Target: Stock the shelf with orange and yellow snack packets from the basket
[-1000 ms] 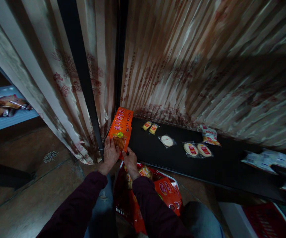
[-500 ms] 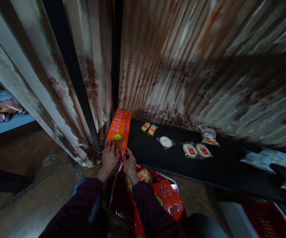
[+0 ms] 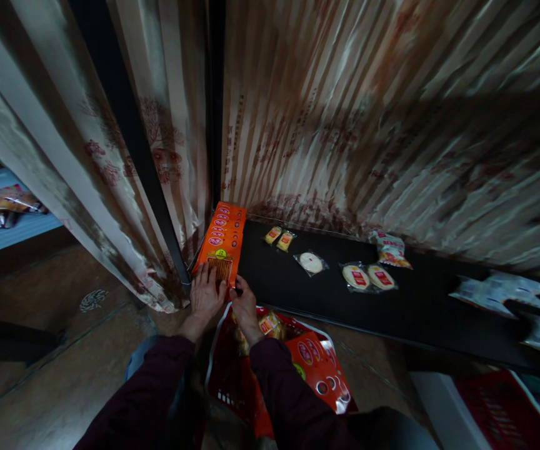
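Both arms reach forward in dark sleeves. The left hand (image 3: pixel 205 294) lies flat, fingers spread, on the near end of the orange packets (image 3: pixel 222 240), which sit stacked at the left end of the shelf (image 3: pixel 345 315). The right hand (image 3: pixel 244 305) touches their near right corner with fingers curled; whether it pinches anything cannot be told. A red basket (image 3: pixel 230 384) below the shelf's front edge is partly hidden by the forearms. Small snacks (image 3: pixel 368 276) along the shelf are too dim to read.

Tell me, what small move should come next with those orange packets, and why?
Probably press the front orange packet back against its row on the black shelf: left hand and right hand both sit at its near edge, and more packets wait in the red basket.
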